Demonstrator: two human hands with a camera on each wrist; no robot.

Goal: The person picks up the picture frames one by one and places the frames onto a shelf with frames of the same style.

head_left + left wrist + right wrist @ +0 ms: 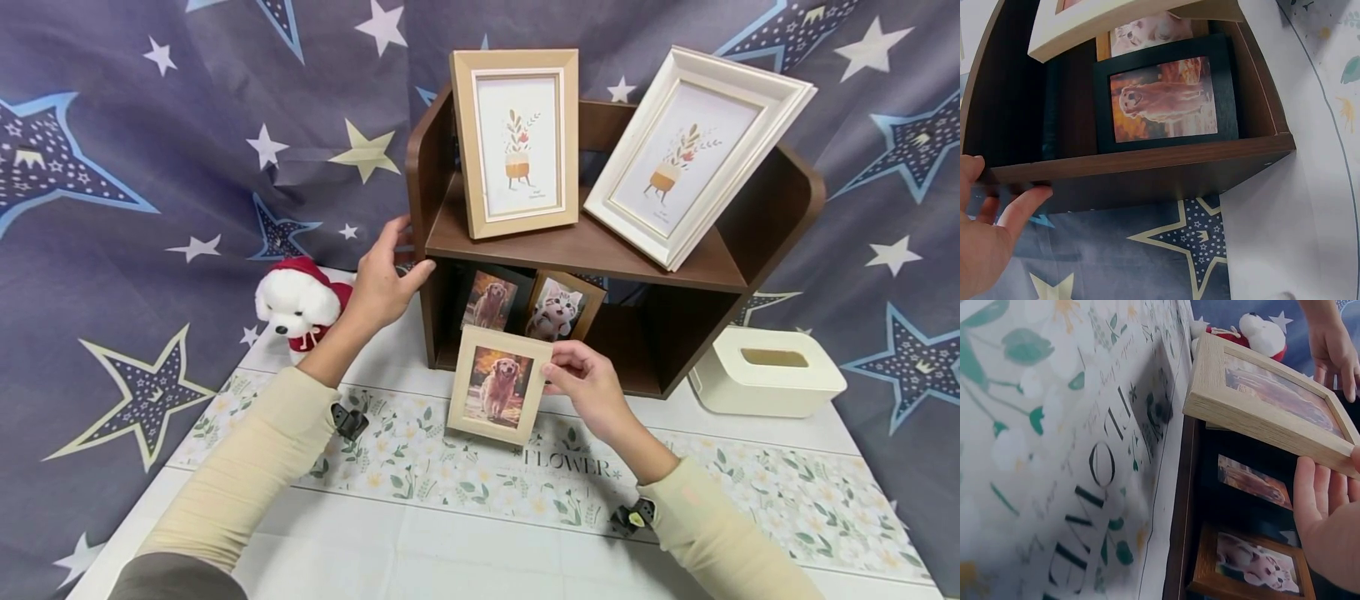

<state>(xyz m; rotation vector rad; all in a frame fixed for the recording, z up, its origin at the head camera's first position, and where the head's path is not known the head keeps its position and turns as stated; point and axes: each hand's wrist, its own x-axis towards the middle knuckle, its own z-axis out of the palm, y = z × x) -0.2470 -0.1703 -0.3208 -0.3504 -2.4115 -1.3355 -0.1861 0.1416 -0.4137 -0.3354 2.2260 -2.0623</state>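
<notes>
My right hand pinches the right edge of a light wood photo frame with a golden retriever picture, held up in front of the brown shelf. In the right wrist view the fingers lie along the frame's edge. My left hand rests with extended fingers at the shelf's left side panel. Inside the lower compartment stand a black photo frame with a retriever picture and a brown wooden photo frame with a kitten picture, side by side.
On the shelf's top board stand a tan frame and a tilted white frame, both with plant prints. Left of the shelf sits a white plush dog in red. At the right is a cream tissue box. A flower-patterned strip crosses the table.
</notes>
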